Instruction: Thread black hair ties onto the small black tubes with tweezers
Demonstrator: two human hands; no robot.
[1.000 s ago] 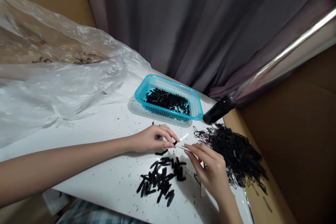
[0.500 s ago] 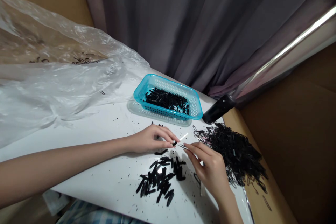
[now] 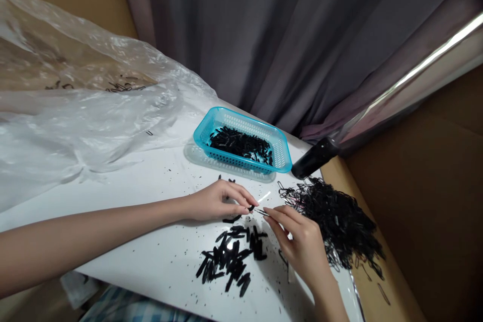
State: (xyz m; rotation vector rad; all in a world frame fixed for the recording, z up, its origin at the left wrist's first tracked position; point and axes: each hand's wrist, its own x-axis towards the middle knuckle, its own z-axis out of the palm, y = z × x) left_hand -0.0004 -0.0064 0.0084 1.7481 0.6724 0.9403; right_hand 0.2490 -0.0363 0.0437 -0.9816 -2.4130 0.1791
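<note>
My left hand (image 3: 215, 200) is closed, with thumb and fingertips pinching a short black piece (image 3: 251, 208). Just to its right, my right hand (image 3: 304, 239) pinches a thin dark loop (image 3: 261, 212) whose tip meets or nearly meets the black piece; whether the two are joined is too small to tell. Below both hands lies a loose heap of short black strips (image 3: 228, 259) on the white tabletop (image 3: 151, 266). A large tangled pile of thin black loops (image 3: 335, 221) sits right of my right hand.
A blue perforated basket (image 3: 243, 114) holding many black strips (image 3: 241, 143) stands beyond my hands. Beside it lies a black cylindrical handle (image 3: 316, 157). Crumpled clear plastic (image 3: 83, 126) covers the left; a dark curtain (image 3: 226, 35) hangs behind. Black specks dot the table.
Both hands keep nearly the same place and grip. The view has shifted very slightly; the dark loop sits a touch closer to the black piece.
</note>
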